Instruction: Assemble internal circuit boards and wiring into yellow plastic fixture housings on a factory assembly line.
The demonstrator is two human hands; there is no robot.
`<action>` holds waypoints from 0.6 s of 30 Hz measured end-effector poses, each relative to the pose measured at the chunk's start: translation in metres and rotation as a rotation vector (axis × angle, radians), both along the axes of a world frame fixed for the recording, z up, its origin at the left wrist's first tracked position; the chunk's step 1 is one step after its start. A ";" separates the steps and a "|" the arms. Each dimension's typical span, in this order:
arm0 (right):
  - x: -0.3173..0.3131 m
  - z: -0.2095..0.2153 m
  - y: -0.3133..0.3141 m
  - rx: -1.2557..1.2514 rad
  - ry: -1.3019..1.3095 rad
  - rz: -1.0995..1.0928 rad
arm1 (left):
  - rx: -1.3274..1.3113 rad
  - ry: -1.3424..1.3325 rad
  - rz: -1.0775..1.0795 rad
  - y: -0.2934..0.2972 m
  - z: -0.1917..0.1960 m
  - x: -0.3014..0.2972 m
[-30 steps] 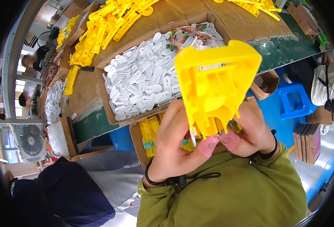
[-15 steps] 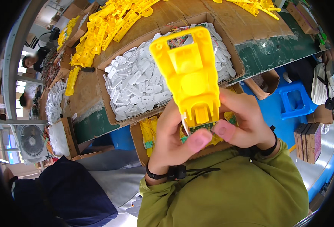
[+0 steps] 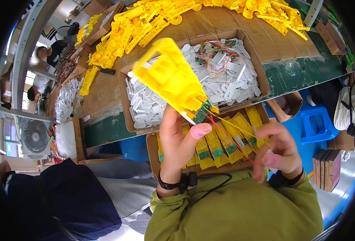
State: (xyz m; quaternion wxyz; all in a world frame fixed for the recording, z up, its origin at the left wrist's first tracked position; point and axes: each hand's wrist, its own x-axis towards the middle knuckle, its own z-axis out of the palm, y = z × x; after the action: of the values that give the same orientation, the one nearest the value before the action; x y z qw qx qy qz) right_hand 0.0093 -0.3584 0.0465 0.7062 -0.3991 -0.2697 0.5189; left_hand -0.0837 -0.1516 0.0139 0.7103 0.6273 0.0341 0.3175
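Note:
My left hand (image 3: 179, 140) grips a yellow plastic housing (image 3: 171, 76) by its lower end, thumb against the edge. The housing is tilted, its broad end up and to the left. A green circuit board (image 3: 202, 113) shows at the narrow end, above my thumb. Thin red and yellow wires (image 3: 230, 129) run from the board down to my right hand (image 3: 280, 150). That hand's fingers are curled round the wires, a little blurred; the wire ends are hidden. Under both hands lies a cardboard box with several yellow housings (image 3: 219, 150) in rows, green boards showing on them.
A large cardboard box (image 3: 263, 82) of white plastic pieces stands ahead, wired circuit boards (image 3: 217, 56) on top. Yellow parts (image 3: 145, 24) are piled along the table's far side. A blue stool (image 3: 318, 124) stands at right. Another person's dark clothing (image 3: 65, 201) is close on my left.
My right hand has let go of the housing and moved right and down, drawing out the wires. In my left hand, the housing has tipped to the left.

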 end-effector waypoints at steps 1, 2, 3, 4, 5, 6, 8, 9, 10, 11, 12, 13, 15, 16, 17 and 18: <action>0.012 -0.013 -0.014 0.137 -0.010 0.146 | 0.086 0.043 0.028 -0.001 -0.001 0.001; 0.019 -0.008 -0.005 0.141 -0.014 0.137 | 0.171 0.087 0.056 -0.001 -0.006 0.003; 0.026 -0.001 0.009 0.364 0.117 0.282 | 0.119 0.130 0.007 -0.005 -0.009 0.003; 0.029 0.005 0.020 0.586 0.248 0.441 | -0.020 0.154 -0.062 -0.010 -0.014 -0.001; 0.027 0.008 0.020 0.575 0.372 0.407 | 0.032 0.182 -0.078 -0.013 -0.018 -0.003; 0.016 0.008 0.019 0.485 0.288 0.139 | 0.085 0.210 -0.092 -0.016 -0.024 -0.004; 0.021 0.013 0.030 0.141 -0.033 0.033 | 0.140 0.235 -0.109 -0.019 -0.029 -0.009; 0.024 0.009 0.032 0.146 -0.034 0.030 | 0.293 0.251 -0.085 -0.020 -0.028 -0.010; 0.026 0.004 0.035 0.015 -0.022 0.028 | 0.441 0.264 -0.060 -0.022 -0.025 -0.011; 0.028 -0.001 0.036 -0.117 -0.008 0.026 | 0.546 0.219 -0.007 -0.024 -0.021 -0.009; 0.028 -0.004 0.036 -0.117 -0.009 0.024 | 0.545 0.218 -0.009 -0.023 -0.022 -0.011; 0.030 -0.008 0.035 -0.091 0.038 0.010 | 0.653 0.257 0.023 -0.022 -0.024 -0.013; 0.035 -0.015 0.035 -0.067 0.101 -0.014 | 0.761 0.296 0.056 -0.022 -0.026 -0.013; 0.035 -0.019 0.036 -0.066 0.102 -0.015 | 0.780 0.331 0.088 -0.022 -0.025 -0.013; 0.035 -0.022 0.038 -0.066 0.144 -0.059 | 0.798 0.365 0.120 -0.023 -0.025 -0.013; 0.036 -0.024 0.038 -0.065 0.186 -0.103 | 0.799 0.365 0.118 -0.022 -0.026 -0.012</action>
State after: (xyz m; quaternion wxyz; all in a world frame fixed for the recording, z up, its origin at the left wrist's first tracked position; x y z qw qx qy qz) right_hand 0.0450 -0.3204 0.0222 0.7404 -0.3854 -0.1653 0.5253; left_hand -0.0956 -0.1737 -0.0123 0.3753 0.8953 0.0695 0.2297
